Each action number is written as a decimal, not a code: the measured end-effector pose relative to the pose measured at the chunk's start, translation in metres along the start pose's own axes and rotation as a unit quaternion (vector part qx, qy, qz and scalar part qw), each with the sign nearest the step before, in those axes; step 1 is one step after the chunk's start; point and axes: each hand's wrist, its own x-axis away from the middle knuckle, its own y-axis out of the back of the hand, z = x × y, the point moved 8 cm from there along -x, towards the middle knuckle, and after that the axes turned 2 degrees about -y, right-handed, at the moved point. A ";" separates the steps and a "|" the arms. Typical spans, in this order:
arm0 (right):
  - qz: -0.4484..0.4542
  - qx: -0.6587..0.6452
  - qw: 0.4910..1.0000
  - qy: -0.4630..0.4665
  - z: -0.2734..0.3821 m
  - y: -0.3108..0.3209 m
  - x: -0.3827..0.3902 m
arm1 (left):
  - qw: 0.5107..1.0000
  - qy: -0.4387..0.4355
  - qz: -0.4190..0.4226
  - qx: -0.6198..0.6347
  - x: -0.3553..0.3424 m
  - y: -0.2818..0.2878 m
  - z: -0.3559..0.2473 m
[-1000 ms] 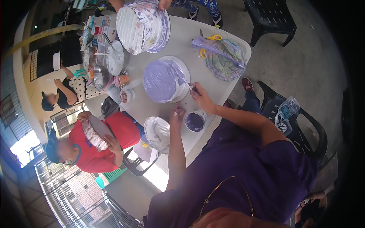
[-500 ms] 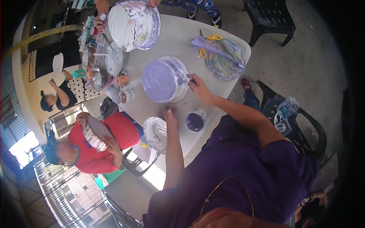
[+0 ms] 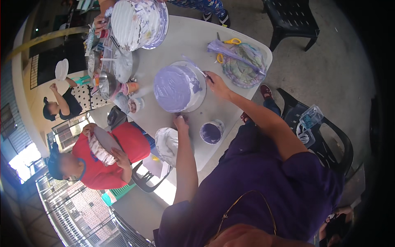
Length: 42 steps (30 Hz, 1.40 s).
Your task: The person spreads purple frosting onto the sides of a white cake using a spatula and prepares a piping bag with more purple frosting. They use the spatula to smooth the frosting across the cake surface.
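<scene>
A round cake (image 3: 173, 89) with purple frosting over its top and white patches on its side sits on a white round board (image 3: 200, 96). My right hand (image 3: 215, 85), at the cake's right side, grips a spatula (image 3: 192, 64) whose frosting-smeared blade points up and left past the cake's far edge. At the near edge of the cake is my left hand (image 3: 181, 122), its fingers curled in; what they hold, if anything, is hidden. A tub of dark purple frosting (image 3: 211, 132) stands to the right of my left forearm. Left of that forearm lies a bowl of white frosting (image 3: 166, 144).
Scissors (image 3: 232, 41) and a purple-stained piping bag (image 3: 238, 57) lie on a stained cloth (image 3: 242, 68) at the table's right. A co-worker holds another frosted cake (image 3: 138, 24) at the far left. A person in red (image 3: 127, 142) holds a frosted round. Cups and bowls crowd the left edge.
The spatula's blade has swung away from the cake's side and now shows beyond its far edge. My left hand has moved slightly left. The co-worker's cake has shifted up and left.
</scene>
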 end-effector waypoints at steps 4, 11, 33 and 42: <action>-0.049 0.177 0.974 0.133 -0.001 0.007 -0.030 | 0.999 0.002 -0.035 0.007 0.000 -0.003 -0.002; -0.060 0.209 0.956 0.199 -0.001 -0.002 -0.057 | 0.998 -0.051 -0.022 -0.035 -0.017 0.001 -0.001; 0.000 0.192 0.979 0.065 0.016 0.014 0.018 | 0.923 0.041 0.056 0.378 0.026 -0.028 0.043; 0.021 0.169 0.983 0.062 -0.018 -0.026 0.045 | 0.933 0.012 0.030 0.360 0.038 -0.035 0.030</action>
